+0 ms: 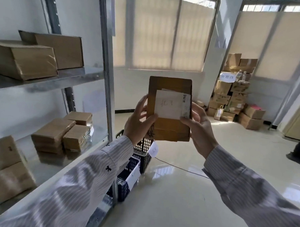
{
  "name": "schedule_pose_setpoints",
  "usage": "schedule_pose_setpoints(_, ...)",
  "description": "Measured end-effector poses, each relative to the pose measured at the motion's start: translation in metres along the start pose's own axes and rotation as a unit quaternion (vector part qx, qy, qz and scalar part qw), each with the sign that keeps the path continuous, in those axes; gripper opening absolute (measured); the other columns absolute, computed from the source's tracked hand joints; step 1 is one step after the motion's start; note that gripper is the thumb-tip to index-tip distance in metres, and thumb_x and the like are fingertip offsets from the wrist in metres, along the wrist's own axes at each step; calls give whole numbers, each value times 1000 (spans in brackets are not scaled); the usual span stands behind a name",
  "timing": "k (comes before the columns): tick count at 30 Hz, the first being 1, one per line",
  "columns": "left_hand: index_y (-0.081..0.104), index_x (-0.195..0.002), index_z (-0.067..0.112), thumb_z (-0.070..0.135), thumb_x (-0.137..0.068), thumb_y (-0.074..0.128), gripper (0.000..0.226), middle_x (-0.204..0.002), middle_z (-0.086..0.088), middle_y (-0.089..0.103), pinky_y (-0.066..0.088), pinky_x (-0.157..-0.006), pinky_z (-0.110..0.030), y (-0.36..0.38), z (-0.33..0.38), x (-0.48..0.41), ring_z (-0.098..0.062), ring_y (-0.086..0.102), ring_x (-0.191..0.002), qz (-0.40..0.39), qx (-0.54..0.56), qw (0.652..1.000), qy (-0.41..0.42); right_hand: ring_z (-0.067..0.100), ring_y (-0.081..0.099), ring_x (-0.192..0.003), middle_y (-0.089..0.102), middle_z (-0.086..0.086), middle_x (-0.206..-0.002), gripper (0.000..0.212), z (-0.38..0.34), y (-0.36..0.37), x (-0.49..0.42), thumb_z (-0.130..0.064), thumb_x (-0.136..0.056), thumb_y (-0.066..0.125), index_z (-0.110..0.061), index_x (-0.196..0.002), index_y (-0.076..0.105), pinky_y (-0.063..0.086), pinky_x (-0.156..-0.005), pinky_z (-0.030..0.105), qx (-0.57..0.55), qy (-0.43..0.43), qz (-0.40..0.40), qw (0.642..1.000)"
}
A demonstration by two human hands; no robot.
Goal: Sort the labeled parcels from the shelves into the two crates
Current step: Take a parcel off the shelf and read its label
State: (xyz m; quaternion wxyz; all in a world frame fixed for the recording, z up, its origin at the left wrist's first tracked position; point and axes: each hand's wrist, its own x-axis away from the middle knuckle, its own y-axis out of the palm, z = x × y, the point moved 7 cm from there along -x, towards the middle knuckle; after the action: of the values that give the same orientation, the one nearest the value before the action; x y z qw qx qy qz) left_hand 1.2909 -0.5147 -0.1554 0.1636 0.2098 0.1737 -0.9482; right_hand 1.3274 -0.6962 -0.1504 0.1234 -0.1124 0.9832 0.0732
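Both hands [140, 119] hold parcel [167, 128] upright — label facing camera

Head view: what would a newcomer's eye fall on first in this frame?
First, the cardboard parcel held up at centre frame, gripped by the left hand and right hand, its handwritten white label facing the camera. Next, the metal shelves with brown boxes on the left, and the black crate and blue crate on the floor below the hands. A stack of cartons fills the far right corner.
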Motion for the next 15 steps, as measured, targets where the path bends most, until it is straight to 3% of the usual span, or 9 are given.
schedule_pose_setpoints(6,20,-142,47,63,-73,49,77,-136,6,53,55,-87,-42,35,-18,-45,-15,59,-114,22,-44,999,-1,28,56,-116,55,11,-133,56,21,-28,-63,3,-85,60,-28,-130,46,50,-95,49,-24,11,-21,999)
schedule_pose_setpoints(11,19,-146,39,53,-78,47,75,-138,4,51,50,-86,-29,48,-50,-87,-16,57,-116,34,-82,996,-11,28,56,-115,54,11,-134,54,50,-32,-116,4,-86,59,-32,-124,47,52,-93,45,-39,29,-34,998)
schedule_pose_setpoints(15,19,-146,40,55,-77,49,76,-138,5,52,53,-88,-34,55,-84,-133,-16,56,-117,31,-90,995,-8,29,56,-116,54,12,-134,52,75,-27,-167,4,-86,59,-32,-123,47,52,-92,45,-44,34,-43,998)
